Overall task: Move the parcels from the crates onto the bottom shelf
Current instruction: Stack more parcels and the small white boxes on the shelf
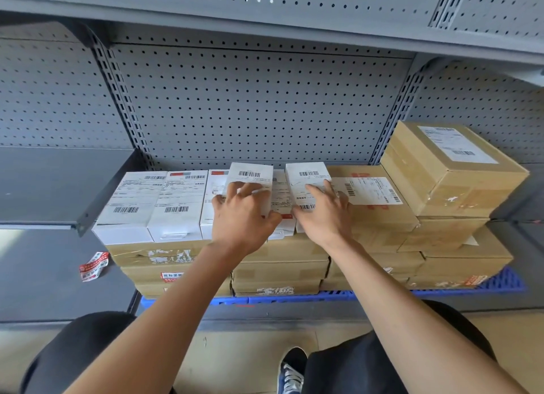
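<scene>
Down low, the left hand point(240, 214) grips a white parcel point(250, 178) with a barcode label, while the right hand point(322, 214) rests with fingers spread on a second white parcel point(307, 177); both sit atop brown cartons point(279, 267) stacked on a blue pallet point(500, 281)

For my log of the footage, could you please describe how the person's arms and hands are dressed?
Both forearms are bare, with no sleeves in view. The left hand and right hand wear no gloves, rings, watches or wristbands that the view shows.
</scene>
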The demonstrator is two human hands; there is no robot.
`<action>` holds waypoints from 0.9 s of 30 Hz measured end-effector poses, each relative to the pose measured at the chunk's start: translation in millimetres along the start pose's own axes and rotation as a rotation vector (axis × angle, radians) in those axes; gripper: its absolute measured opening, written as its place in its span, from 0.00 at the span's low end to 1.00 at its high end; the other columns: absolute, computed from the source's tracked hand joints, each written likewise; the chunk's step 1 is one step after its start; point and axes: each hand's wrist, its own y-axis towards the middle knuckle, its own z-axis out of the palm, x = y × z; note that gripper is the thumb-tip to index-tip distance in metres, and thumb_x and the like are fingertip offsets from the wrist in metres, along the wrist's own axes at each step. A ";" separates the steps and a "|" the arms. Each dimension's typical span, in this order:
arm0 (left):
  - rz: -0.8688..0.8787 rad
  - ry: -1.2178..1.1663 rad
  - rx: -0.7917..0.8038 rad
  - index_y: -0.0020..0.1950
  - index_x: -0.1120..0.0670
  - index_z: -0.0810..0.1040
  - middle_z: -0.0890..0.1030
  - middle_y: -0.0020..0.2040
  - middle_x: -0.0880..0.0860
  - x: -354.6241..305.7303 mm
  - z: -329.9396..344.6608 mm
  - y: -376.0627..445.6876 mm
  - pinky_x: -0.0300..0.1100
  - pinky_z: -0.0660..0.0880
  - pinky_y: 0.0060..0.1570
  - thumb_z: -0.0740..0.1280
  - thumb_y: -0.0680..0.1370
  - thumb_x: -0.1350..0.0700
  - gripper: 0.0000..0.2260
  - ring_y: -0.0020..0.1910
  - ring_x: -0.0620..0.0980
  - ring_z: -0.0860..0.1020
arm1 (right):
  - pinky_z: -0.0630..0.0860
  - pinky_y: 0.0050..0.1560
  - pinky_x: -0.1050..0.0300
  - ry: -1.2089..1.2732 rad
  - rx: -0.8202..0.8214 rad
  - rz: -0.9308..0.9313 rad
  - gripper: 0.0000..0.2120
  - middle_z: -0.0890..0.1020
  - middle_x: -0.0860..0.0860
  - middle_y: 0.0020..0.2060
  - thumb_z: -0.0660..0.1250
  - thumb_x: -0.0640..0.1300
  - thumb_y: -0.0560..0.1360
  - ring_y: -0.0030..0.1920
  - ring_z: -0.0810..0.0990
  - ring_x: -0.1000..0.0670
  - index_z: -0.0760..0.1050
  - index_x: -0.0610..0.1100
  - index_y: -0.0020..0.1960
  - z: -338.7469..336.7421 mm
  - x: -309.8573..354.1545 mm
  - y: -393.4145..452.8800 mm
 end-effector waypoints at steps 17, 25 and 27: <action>0.015 0.001 -0.049 0.59 0.47 0.81 0.78 0.64 0.44 2.5 6.5 -1.4 0.58 0.69 0.60 0.61 0.70 0.41 0.22 0.67 0.53 0.68 | 0.46 0.76 0.37 -0.095 0.113 -0.105 0.29 0.51 0.47 0.81 0.50 0.65 0.81 0.80 0.43 0.36 0.57 0.56 0.80 29.7 -23.1 3.1; 0.052 0.021 0.014 0.66 0.47 0.77 0.75 0.69 0.44 4.0 2.3 -0.2 0.58 0.68 0.63 0.63 0.77 0.42 0.20 0.70 0.50 0.67 | 0.40 0.77 0.38 -0.134 0.145 -0.153 0.29 0.50 0.44 0.81 0.46 0.64 0.82 0.79 0.41 0.36 0.54 0.55 0.80 27.1 -24.5 3.7; 0.089 0.031 0.048 0.70 0.46 0.75 0.72 0.73 0.44 5.7 0.1 0.3 0.58 0.66 0.66 0.62 0.80 0.41 0.21 0.74 0.48 0.63 | 0.41 0.77 0.39 -0.111 0.146 -0.162 0.28 0.51 0.45 0.81 0.48 0.63 0.83 0.80 0.42 0.36 0.56 0.54 0.80 24.6 -23.5 2.4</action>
